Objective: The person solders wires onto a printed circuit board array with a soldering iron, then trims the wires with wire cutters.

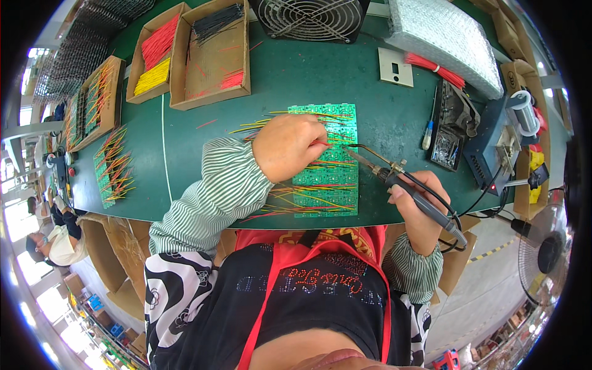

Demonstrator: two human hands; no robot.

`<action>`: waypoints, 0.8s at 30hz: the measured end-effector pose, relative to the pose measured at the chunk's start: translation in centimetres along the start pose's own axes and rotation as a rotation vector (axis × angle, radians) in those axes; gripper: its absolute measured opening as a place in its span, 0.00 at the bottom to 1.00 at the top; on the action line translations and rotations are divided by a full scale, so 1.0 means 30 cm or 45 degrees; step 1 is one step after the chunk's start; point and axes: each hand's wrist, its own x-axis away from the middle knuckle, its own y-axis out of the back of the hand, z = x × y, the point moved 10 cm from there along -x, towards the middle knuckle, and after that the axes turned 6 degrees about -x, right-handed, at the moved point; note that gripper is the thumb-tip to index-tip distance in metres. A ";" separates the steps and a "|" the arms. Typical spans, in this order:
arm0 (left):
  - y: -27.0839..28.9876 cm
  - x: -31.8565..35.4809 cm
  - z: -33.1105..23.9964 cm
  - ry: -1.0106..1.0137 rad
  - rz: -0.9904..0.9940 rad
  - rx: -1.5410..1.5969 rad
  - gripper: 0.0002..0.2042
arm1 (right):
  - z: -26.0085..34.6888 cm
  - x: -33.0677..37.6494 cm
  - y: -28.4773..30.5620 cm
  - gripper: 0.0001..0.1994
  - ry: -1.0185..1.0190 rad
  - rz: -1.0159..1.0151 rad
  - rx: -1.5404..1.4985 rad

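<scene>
A green circuit board panel (336,179) lies on the dark green bench, with several red and yellow wires sticking out of it. My left hand (287,147) rests on the panel's upper left part, fingers pinched on a thin red wire (322,143). My right hand (419,206) grips a soldering iron (394,179) by its dark handle. The iron's tip points up and left, close to the wire by my left fingers. Both forearms wear green striped sleeve covers.
Cardboard trays (209,52) of red, yellow and black wires stand at the back left. More wired boards (111,169) lie at the left. A fan (311,18) sits at the back, bubble wrap (444,37) to its right, and a soldering station (496,148) with a solder spool (524,111) at the right. Another person (52,243) sits at the far left.
</scene>
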 end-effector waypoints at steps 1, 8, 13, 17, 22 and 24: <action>0.004 0.002 -0.002 0.000 -0.001 -0.001 0.06 | 0.002 0.002 0.004 0.07 0.001 0.000 0.000; 0.094 -0.009 -0.033 0.039 -0.175 0.022 0.05 | 0.003 0.016 0.039 0.07 -0.001 -0.039 -0.009; -0.010 -0.040 -0.058 -0.030 -0.046 0.028 0.05 | 0.011 0.013 0.046 0.08 -0.012 -0.056 -0.030; -0.027 -0.045 -0.049 0.001 -0.034 0.016 0.06 | -0.003 0.013 0.043 0.08 -0.049 -0.053 -0.018; -0.034 -0.057 -0.049 0.001 0.006 0.048 0.06 | -0.017 0.003 0.038 0.08 -0.052 -0.038 -0.023; -0.033 -0.058 -0.047 0.007 0.015 0.056 0.06 | -0.023 0.000 0.036 0.08 -0.055 -0.021 -0.022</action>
